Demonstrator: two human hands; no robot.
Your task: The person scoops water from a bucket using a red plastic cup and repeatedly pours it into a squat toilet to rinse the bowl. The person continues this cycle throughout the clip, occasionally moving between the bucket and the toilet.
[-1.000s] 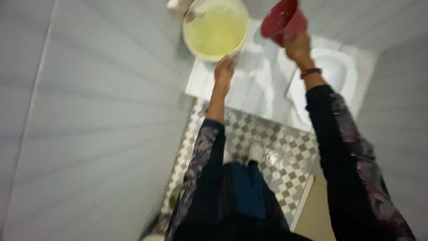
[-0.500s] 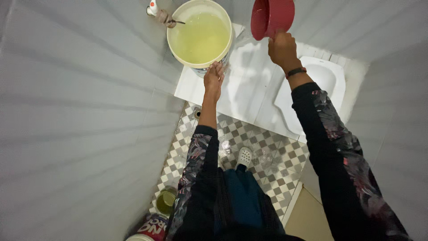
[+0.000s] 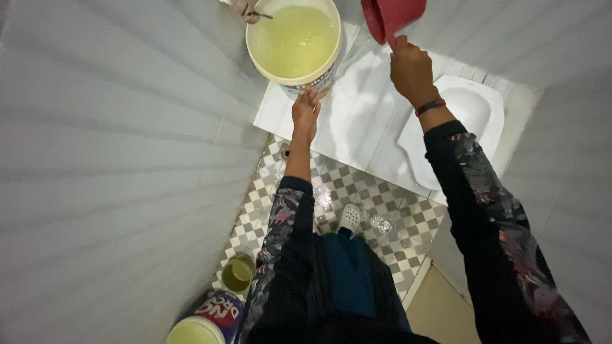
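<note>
At the top centre of the frame a cream bucket [image 3: 294, 39] stands on a raised white-tiled platform [image 3: 347, 137], filled nearly to the rim with pale yellow-green liquid; a tap [image 3: 245, 9] pokes in at its upper-left edge from the grey wall. To the right of the bucket, set into the same platform, is a white squat pan [image 3: 475, 108], partly covered by the right forearm. Below the platform the floor [image 3: 373, 197] is small grey-and-white checked tile, wet and shiny in places, with a drain [image 3: 284, 152] near the wall at its upper left and a white perforated shoe [image 3: 349, 218] in the middle. In the lower left corner, tight against the wall, stand a small green-lidded jar [image 3: 240, 273] and a bigger purple-and-red tub [image 3: 207, 322] with a pale lid. Grey ribbed wall panels close in on both sides. The left hand [image 3: 306, 108] reaches straight up the frame, arm fully stretched in a dark patterned sleeve, fingers together and pointing up — the fingertips touch the bucket's near side just under the rim, palm toward it, not wrapped around anything. The right hand [image 3: 412, 69] is raised in the upper right of the frame, closed in a fist on the handle of a red mug [image 3: 391, 16], which tilts at the top edge just right of the bucket and above the platform; a dark band sits on that wrist, and the arm runs down to the lower right corner.
</note>
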